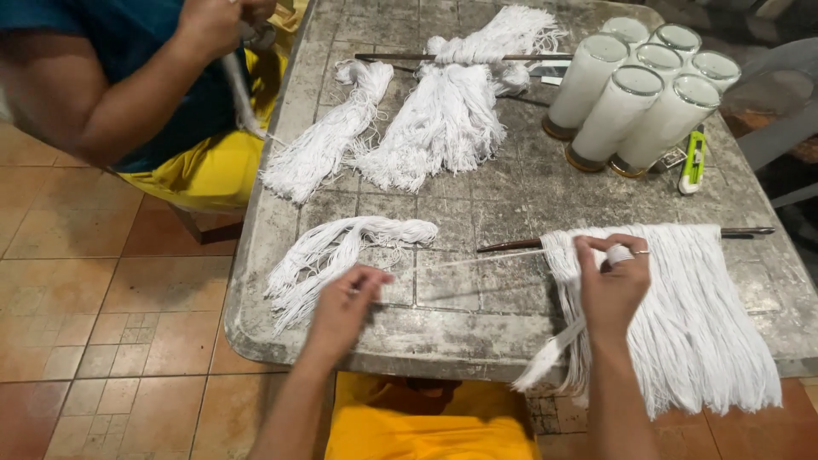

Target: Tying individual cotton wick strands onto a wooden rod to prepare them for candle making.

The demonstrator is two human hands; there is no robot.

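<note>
A worn grey table (477,332) stands on a tiled floor. The left hand (345,307) pinches one end of a single white string (464,258), fingers curled narrow, forearm reaching up from below. The right hand (612,285) is raised beside it, fingers closed on the string at a rod (520,244) hung with a white fringe (682,315). A loose bundle (328,255) lies just above the left hand. Beyond the right hand stand 7 glass candles (635,94). Far left, another person's hand (209,25) holds cord.
</note>
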